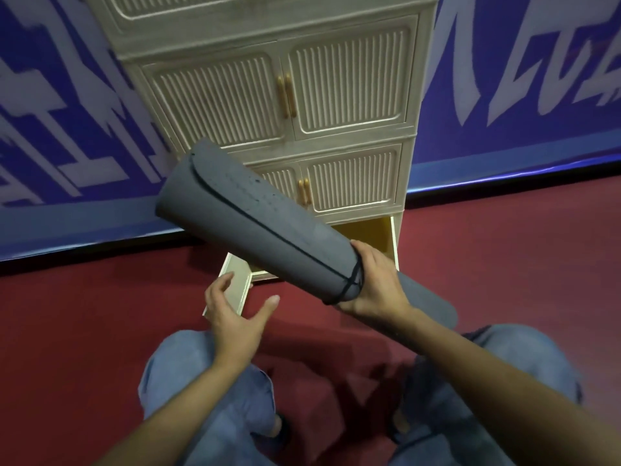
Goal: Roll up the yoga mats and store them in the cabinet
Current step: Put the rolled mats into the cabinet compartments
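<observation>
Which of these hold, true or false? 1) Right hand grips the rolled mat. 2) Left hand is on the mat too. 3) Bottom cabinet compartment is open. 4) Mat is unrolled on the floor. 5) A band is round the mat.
1) True: the right hand grips the rolled grey mat.
2) False: the left hand is open, apart from the mat.
3) True: the cabinet has its bottom door swung open.
4) False: it is rolled and held in the air.
5) True: a black band wraps it beside the right hand.

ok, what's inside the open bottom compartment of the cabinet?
Only a yellow inner wall shows in the bottom compartment of the cabinet; no contents are visible there. The rolled mat, gripped by the right hand, covers most of the opening.
</observation>
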### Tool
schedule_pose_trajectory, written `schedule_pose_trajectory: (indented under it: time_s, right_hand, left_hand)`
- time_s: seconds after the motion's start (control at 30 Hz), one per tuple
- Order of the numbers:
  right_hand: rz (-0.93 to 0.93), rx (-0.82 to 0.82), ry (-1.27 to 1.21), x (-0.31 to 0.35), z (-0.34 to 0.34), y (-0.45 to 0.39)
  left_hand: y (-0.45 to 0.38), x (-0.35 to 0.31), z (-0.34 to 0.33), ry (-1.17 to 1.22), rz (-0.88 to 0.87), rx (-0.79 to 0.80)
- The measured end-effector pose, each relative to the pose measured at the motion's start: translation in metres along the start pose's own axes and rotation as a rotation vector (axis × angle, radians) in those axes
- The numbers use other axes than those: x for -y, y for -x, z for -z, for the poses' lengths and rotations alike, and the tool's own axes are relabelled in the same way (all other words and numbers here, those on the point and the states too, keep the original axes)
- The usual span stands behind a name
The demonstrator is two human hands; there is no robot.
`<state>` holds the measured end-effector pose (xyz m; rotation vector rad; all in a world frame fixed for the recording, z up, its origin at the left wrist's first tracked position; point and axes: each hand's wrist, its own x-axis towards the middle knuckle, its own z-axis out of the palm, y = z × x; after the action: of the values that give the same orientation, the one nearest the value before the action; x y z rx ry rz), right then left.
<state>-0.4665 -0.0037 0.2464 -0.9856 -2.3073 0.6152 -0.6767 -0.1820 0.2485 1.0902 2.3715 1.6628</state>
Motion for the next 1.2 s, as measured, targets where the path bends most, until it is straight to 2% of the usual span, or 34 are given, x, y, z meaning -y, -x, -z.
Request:
schedule_pose_trajectory:
  time_s: [0.07,0.13,0.2,0.3,0.43,0.6,0.67,0.73,0.8,0.93,1.0,1.07,1.13,1.2]
  right_hand:
    - [0.022,-0.003,-0.052,0.009,-0.001,0.007]
    - [0.026,0.007,-0.081,0.023,-0.006,0.012]
    - [0.02,0.027,-0.101,0.038,-0.016,0.01]
    - [0.022,0.038,-0.101,0.049,-0.032,0.008]
    - [-0.036,0.112,-0.048,0.054,-0.051,0.018]
    - [-0.144,0.186,-0.158,0.046,-0.055,0.016]
    - [-0.165,0.156,-0.275,0.043,-0.053,0.021]
    - [-0.194,0.159,-0.353,0.038,-0.053,0.029]
    - [-0.23,0.204,-0.326,0.025,-0.055,0.043]
    - [-0.27,0.242,-0.264,-0.013,-0.049,0.079]
    - [-0.238,0.269,-0.237,-0.02,-0.043,0.09]
    - [-0.23,0.279,-0.235,-0.02,-0.039,0.093]
    - [-0.232,0.261,-0.238,-0.017,-0.038,0.088]
    - [-0.226,0.188,-0.245,-0.014,-0.039,0.081]
  left_hand:
    - [-0.001,0.012,0.009,0.177,0.349,0.193]
    - [-0.003,0.023,0.013,0.206,0.425,0.395]
    - [-0.013,0.013,0.014,0.184,0.413,0.495]
    - [-0.027,0.005,0.003,0.24,0.317,0.442]
    - [-0.031,0.011,0.012,0.309,0.356,0.352]
    - [-0.026,0.013,0.008,0.414,0.418,0.414]
    - [-0.01,0.015,-0.002,0.349,0.415,0.507]
    - [0.004,0.021,-0.012,0.205,0.414,0.69]
    - [0.014,0.023,-0.021,0.127,0.408,0.86]
    - [0.024,-0.002,-0.028,-0.184,0.381,1.004]
    - [0.038,-0.016,-0.028,-0.256,0.359,1.005]
    - [0.052,-0.018,-0.031,-0.232,0.379,0.949]
    - [0.058,-0.018,-0.038,-0.089,0.426,0.815]
    - [0.051,-0.021,-0.046,0.121,0.548,0.634]
